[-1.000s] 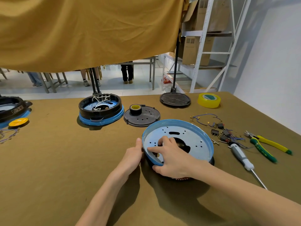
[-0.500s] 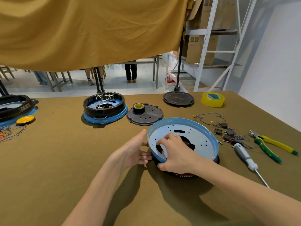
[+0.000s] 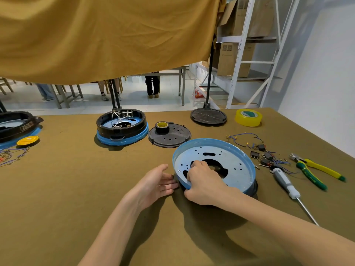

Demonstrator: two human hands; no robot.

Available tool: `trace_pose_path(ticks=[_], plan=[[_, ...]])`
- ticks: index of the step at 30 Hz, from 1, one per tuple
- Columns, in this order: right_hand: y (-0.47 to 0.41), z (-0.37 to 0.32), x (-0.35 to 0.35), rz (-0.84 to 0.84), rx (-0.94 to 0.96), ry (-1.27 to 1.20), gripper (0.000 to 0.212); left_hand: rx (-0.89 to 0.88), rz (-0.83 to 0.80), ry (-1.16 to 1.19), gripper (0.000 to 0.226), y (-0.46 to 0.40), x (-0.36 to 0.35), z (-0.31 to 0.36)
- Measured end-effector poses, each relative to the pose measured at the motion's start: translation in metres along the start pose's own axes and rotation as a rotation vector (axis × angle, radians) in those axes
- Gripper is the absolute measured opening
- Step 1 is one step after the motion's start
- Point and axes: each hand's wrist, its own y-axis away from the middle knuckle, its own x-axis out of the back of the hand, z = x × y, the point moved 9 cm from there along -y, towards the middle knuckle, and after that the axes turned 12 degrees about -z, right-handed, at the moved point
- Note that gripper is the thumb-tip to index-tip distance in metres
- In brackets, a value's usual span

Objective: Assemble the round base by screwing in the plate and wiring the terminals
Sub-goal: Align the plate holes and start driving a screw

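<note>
1. We see the blue plate (image 3: 236, 166) tilted on a black ring (image 3: 254, 186), right of centre on the bench (image 3: 57, 189).
2. Our right hand (image 3: 203, 184) pinches the plate's near rim, fingers inside, thumb beneath.
3. Our left hand (image 3: 155, 184) lies loosely spread, fingertips touching the ring's edge.
4. A screwdriver (image 3: 286, 182) lies just right.

I'm over an olive-brown table (image 3: 57, 189): yellow tape roll (image 3: 248, 117) near the far right corner, screwdriver (image 3: 286, 182) and pliers (image 3: 315, 169) toward the right edge, a finished base (image 3: 122, 126) and black disc (image 3: 170, 135) toward the far edge.
</note>
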Motion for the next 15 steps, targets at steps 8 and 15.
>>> trace_pose_path(ticks=[8, 15], plan=[[0.000, 0.011, 0.013, 0.032, -0.019, -0.049, 0.023, 0.025, -0.081, 0.071, 0.054, -0.001, -0.003, -0.001], [0.004, 0.016, 0.020, 0.064, -0.009, -0.086, 0.028, 0.005, -0.178, 0.236, 0.034, -0.014, -0.027, -0.007]])
